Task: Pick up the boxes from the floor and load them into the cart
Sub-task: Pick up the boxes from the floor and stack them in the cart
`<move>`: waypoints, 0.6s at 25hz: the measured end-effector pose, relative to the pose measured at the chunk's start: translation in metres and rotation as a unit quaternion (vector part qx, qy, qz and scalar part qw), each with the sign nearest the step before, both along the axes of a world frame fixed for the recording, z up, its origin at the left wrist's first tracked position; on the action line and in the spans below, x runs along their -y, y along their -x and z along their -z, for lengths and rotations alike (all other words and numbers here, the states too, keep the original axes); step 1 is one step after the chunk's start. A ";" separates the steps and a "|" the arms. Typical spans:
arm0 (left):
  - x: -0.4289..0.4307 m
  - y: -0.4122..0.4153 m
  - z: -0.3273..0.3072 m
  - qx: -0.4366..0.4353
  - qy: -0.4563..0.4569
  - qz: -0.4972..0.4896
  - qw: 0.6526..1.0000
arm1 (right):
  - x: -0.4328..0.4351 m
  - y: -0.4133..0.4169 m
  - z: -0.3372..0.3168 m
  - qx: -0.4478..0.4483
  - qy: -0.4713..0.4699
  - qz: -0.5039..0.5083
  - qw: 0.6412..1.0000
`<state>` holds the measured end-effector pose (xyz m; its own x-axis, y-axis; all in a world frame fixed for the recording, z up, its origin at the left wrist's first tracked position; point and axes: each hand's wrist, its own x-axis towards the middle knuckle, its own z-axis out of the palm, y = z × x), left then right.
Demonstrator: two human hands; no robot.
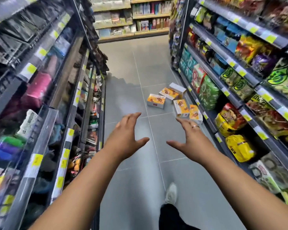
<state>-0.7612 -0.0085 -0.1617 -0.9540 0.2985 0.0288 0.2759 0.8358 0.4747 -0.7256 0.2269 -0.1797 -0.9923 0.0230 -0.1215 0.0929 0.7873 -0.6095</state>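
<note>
Several orange-and-white boxes lie scattered on the grey tiled floor ahead, close to the right-hand shelf: one box (156, 101) on the left, one (169, 93) behind it, a white-topped one (177, 87) farthest, and two (181, 108) (195, 114) nearest. My left hand (126, 136) is stretched forward, fingers spread, holding nothing. My right hand (190, 138), with a ring on one finger, is also spread and empty; its fingertips appear just below the nearest boxes without touching them. No cart is in view.
I stand in a narrow shop aisle. A dark shelf rack (60, 100) with yellow price tags lines the left, a snack shelf (239, 90) lines the right. More shelves (133, 19) close the far end. My white shoe (171, 193) is on the floor below.
</note>
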 end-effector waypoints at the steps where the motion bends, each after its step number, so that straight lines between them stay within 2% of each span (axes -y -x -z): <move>1: -0.007 0.031 0.002 0.001 0.001 -0.001 1.000 | -0.009 0.033 0.004 0.001 0.000 -0.001 1.000; 9: -0.037 0.260 -0.013 0.007 0.003 -0.039 0.999 | -0.049 0.283 -0.015 -0.003 -0.037 -0.040 0.999; 15: -0.033 0.434 0.017 0.038 -0.003 -0.021 0.999 | -0.052 0.445 0.019 0.028 -0.036 -0.023 0.999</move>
